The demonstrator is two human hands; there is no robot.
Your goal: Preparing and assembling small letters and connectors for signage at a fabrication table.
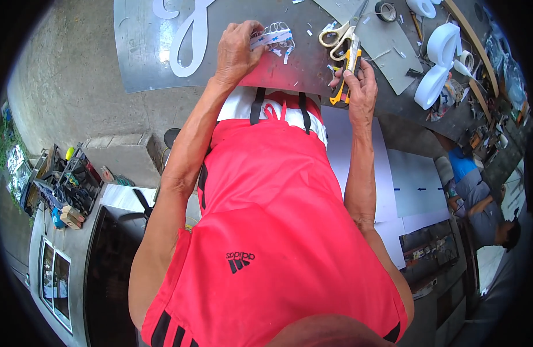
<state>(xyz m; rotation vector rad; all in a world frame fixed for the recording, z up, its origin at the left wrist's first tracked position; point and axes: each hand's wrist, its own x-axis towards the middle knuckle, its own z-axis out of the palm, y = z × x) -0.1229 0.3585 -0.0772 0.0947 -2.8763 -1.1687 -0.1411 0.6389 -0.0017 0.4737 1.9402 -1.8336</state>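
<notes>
My left hand (239,51) is closed over the table, its fingers pinching a white strip with blue marks (272,38). Thin pale loops (276,26) bunch behind the strip, and small white tabs dangle below it. A yellow and black utility knife (348,72) is in my right hand (362,92), gripped between thumb and fingers. Just beyond the knife lie scissors with cream handles (335,39), their blades pointing away to the right. Whether the knife's blade is out I cannot tell.
Both hands are over a grey metal-topped table (145,63). White cut-out shapes (188,55) lie at left, others (437,63) at right. A tape roll (386,10) sits by a grey sheet (394,69). White scraps are scattered about. Another person (480,199) is at far right.
</notes>
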